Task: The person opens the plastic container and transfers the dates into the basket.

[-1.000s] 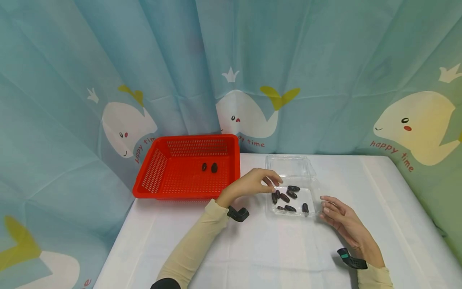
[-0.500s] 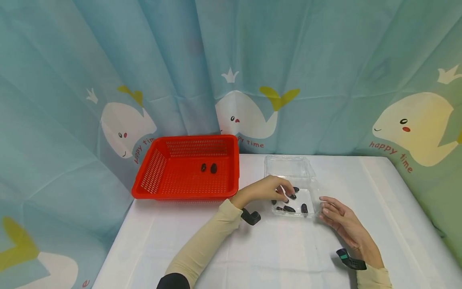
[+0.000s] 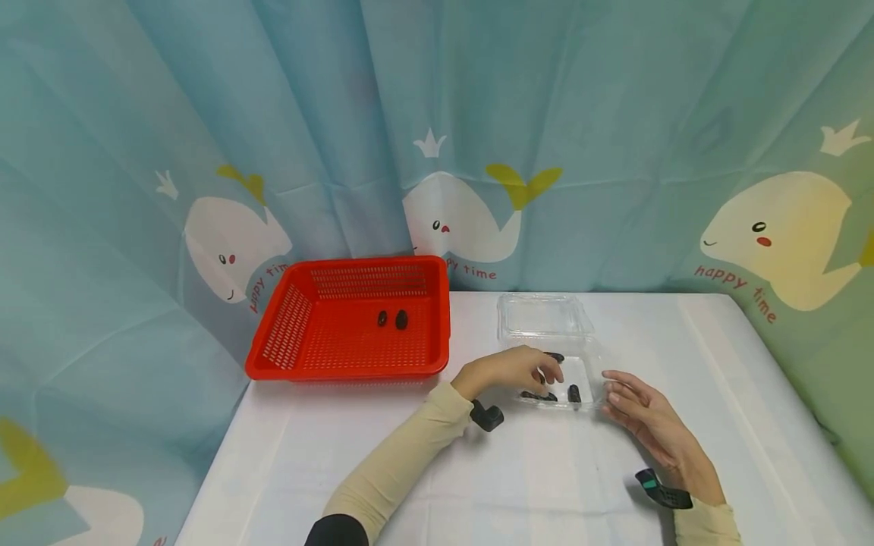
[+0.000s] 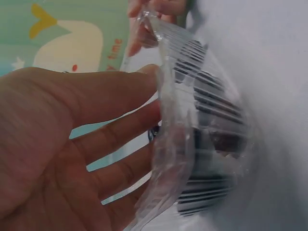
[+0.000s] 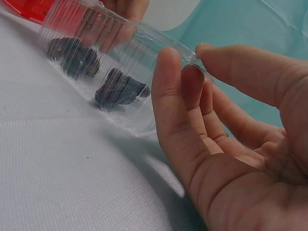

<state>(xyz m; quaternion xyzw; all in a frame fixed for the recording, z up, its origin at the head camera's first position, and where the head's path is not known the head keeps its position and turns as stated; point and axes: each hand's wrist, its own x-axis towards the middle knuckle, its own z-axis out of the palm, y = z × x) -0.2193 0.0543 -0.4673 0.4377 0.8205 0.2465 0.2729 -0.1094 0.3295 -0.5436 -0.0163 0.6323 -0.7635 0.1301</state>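
A clear plastic clamshell box (image 3: 579,370) lies on the table with its lid (image 3: 544,314) folded back. Dark wrinkled dates (image 3: 573,393) are spread inside, several of them under my left hand (image 3: 517,368). That hand reaches in over the left wall, fingers bent downward, with thumb and fingertips low among the dates. In the left wrist view the box wall hides the fingertips, so I cannot tell whether they pinch a date. At the box's right side, my right hand (image 3: 645,417) pinches the rim between thumb and fingers, as the right wrist view shows.
A red perforated basket (image 3: 328,377) stands to the left of the box, holding two dark dates (image 3: 401,319). White cloth (image 3: 519,478) covers the table. Behind it hangs a blue-green curtain (image 3: 614,91) printed with whales.
My left hand has moved rightward from the box's left edge to deeper over the dates, then slightly lower toward the front. The right hand stays at the box's side.
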